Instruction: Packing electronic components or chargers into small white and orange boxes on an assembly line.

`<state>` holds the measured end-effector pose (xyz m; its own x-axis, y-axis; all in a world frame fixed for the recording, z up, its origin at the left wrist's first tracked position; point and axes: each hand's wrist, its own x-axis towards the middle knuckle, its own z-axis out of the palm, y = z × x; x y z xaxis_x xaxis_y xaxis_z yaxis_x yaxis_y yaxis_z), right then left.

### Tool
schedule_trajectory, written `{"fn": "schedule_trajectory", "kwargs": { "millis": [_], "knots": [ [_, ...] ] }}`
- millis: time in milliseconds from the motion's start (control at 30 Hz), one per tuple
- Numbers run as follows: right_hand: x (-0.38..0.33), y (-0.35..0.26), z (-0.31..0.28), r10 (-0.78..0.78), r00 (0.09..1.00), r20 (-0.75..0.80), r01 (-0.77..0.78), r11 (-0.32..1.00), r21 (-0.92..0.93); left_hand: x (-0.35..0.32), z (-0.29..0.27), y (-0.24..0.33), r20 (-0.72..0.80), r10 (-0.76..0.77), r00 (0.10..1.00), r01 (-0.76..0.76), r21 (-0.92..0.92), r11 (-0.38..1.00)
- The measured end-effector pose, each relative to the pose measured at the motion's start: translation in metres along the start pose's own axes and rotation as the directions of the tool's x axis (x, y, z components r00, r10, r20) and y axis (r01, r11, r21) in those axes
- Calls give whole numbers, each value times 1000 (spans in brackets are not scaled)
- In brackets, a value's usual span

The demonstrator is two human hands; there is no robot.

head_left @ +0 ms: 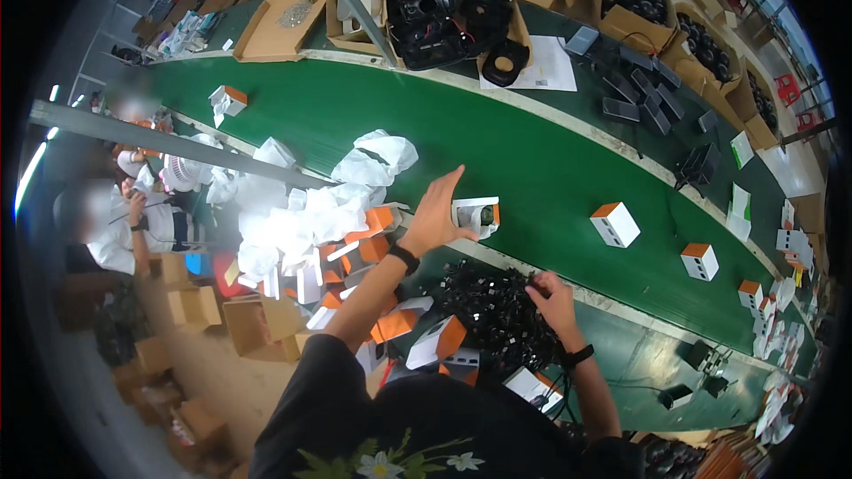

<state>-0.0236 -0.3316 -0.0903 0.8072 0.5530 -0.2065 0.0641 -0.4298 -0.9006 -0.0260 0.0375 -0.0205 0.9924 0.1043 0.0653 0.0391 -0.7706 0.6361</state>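
On the green conveyor belt (541, 179) stands an open white-and-orange box (485, 205) with crumpled white wrapping inside it. My left hand (432, 217) is at the box's left side, fingers stretched away from me and thumb spread along its near edge. Nearer to me lies a heap of short black cables (497, 315) with shiny metal plugs. At the heap's right edge, my right hand (555, 303) has its fingers bent together; whatever is between them is hidden. Several opened white-and-orange boxes (437, 343) lie beside the heap, close to my body.
White plastic bags (306, 223) pile up on the left. Closed boxes (615, 224) stand along the belt to the right. Beyond it are a carton of black housings (448, 9) and dark rectangular parts (652, 98). A metal pole (177, 144) crosses the left side, near other people.
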Motion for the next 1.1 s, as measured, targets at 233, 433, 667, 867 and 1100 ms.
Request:
{"fn": "schedule_trajectory", "kwargs": {
  "millis": [233, 433, 667, 867, 1100],
  "knots": [
    [105, -91, 34, -553, 833, -31, 522, 802, -291, -25, 61, -2, -124, -312, 942, 291, -165, 942],
    [158, -70, 60, -615, 777, 137, 510, 488, -708, -14, 93, -4, -241, -466, 851, 412, -242, 878],
    [149, -55, 82, -441, 896, 53, 330, 582, -744, -22, 89, -2, -371, -440, 818, 304, -371, 877],
    [129, -24, 69, -437, 899, -24, 358, 766, -534, -54, 91, -6, -229, -223, 947, 195, -139, 971],
    [119, -20, 74, -292, 926, -240, 231, 940, -250, -29, 92, -11, -338, -37, 941, -3, -115, 993]
  ]
}}
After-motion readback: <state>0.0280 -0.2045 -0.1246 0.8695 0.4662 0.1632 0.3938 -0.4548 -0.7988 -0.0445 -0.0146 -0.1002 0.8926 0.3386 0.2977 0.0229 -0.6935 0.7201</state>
